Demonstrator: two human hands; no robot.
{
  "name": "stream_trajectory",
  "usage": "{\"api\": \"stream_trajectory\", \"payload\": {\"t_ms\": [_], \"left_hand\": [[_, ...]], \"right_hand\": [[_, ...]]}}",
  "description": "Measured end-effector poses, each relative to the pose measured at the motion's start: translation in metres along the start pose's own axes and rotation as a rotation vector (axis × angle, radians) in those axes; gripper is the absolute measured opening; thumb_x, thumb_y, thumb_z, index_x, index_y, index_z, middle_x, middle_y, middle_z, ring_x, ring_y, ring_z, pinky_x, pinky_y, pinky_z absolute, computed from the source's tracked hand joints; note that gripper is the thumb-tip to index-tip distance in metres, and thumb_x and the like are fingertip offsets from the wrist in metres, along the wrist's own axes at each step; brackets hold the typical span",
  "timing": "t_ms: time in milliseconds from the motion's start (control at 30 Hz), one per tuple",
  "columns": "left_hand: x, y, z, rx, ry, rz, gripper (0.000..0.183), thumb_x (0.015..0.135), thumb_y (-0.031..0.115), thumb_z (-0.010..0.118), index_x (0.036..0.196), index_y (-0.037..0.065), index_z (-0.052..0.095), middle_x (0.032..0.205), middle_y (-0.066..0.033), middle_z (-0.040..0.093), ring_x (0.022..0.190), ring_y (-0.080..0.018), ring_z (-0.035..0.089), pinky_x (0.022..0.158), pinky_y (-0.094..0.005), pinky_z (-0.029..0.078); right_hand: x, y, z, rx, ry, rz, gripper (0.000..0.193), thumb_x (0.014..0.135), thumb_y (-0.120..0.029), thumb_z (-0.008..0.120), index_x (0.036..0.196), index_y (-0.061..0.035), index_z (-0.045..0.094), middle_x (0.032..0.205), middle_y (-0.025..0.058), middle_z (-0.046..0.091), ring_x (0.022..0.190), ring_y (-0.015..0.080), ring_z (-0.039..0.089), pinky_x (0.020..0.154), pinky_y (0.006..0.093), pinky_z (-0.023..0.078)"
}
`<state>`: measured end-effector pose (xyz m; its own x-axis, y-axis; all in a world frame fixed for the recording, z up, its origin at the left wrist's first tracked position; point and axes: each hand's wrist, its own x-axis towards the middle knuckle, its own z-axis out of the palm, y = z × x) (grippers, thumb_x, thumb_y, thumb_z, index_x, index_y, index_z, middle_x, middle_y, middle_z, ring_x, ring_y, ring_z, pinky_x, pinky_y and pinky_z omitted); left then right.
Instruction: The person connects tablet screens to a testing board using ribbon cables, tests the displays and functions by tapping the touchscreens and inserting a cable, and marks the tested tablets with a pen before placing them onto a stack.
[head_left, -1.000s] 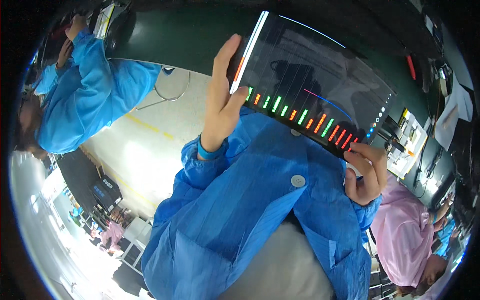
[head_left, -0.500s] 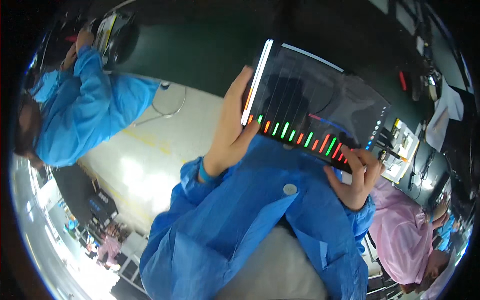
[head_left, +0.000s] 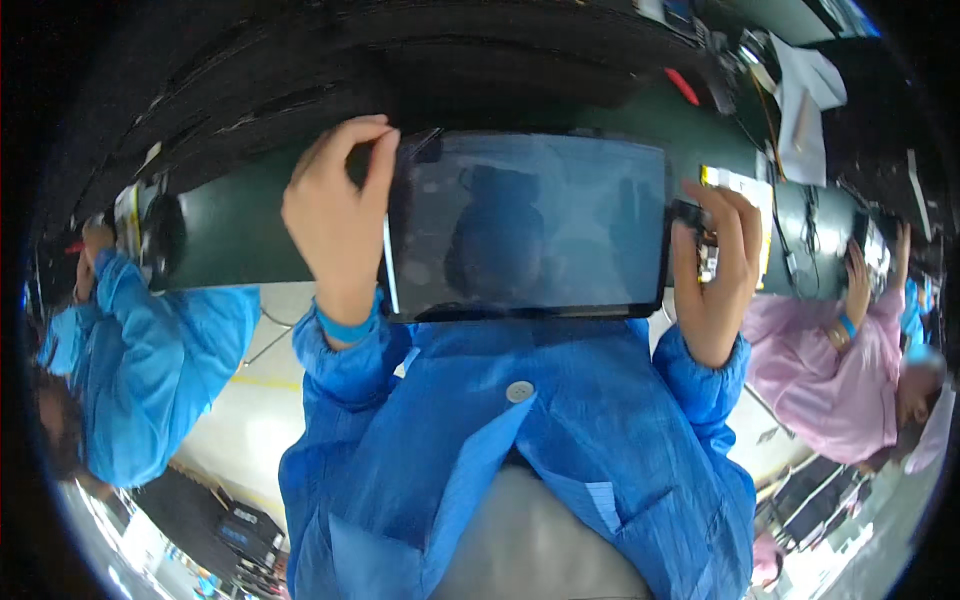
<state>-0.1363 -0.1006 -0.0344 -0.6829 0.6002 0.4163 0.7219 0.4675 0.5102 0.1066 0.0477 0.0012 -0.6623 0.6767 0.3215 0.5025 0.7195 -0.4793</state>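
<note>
A tablet-like display panel (head_left: 530, 225) with a dark, reflecting screen lies level in front of me at the bench's near edge. My left hand (head_left: 345, 205) is at its far left corner, thumb and forefinger pinched together. Whatever sits between those fingertips is too small to make out; a thin dark edge or film corner (head_left: 427, 143) shows just beside them. At the panel's right side my right hand (head_left: 722, 265) grips a small black connector (head_left: 690, 213) between thumb and fingers, next to the panel's edge.
A white-and-yellow board (head_left: 762, 215) lies right of the panel. Beyond it are a red-handled tool (head_left: 682, 86), white sheets (head_left: 805, 110) and black cables (head_left: 812, 225). Co-workers sit on both sides, one in a blue smock (head_left: 165, 370), one in pink (head_left: 830, 370).
The panel has gone from raised and tilted to level, and its coloured bars have gone dark. My left hand moved to the far left corner; my right hand now grips a connector.
</note>
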Motion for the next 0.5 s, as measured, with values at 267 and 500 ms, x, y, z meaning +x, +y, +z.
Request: {"api": "stream_trajectory", "payload": {"t_ms": [267, 500], "left_hand": [[-0.014, -0.025, -0.033, -1.09, -0.896, 0.392, 0.006, 0.083, 0.01, 0.058, 0.081, 0.005, 0.06, 0.099, -0.0108, 0.067, 0.09, -0.0257, 0.063, 0.088, -0.039, 0.042], [-0.037, -0.023, -0.006, -0.462, -0.244, -0.257, 0.053, 0.097, 0.04, 0.024, 0.125, 0.004, 0.05, 0.131, -0.0136, 0.048, 0.12, -0.0256, 0.045, 0.103, -0.0375, 0.029]], "right_hand": [[0.006, 0.013, 0.006, -0.055, -0.029, -0.183, 0.019, 0.071, 0.0, 0.062, 0.09, -0.0045, 0.062, 0.105, 0.0096, 0.06, 0.097, 0.0293, 0.056, 0.089, 0.0409, 0.04], [-0.038, 0.028, 0.023, 0.229, 0.062, -0.41, 0.024, 0.058, -0.004, 0.074, 0.079, -0.0103, 0.062, 0.087, 0.0041, 0.064, 0.076, 0.0197, 0.06, 0.073, 0.0351, 0.042]]}}
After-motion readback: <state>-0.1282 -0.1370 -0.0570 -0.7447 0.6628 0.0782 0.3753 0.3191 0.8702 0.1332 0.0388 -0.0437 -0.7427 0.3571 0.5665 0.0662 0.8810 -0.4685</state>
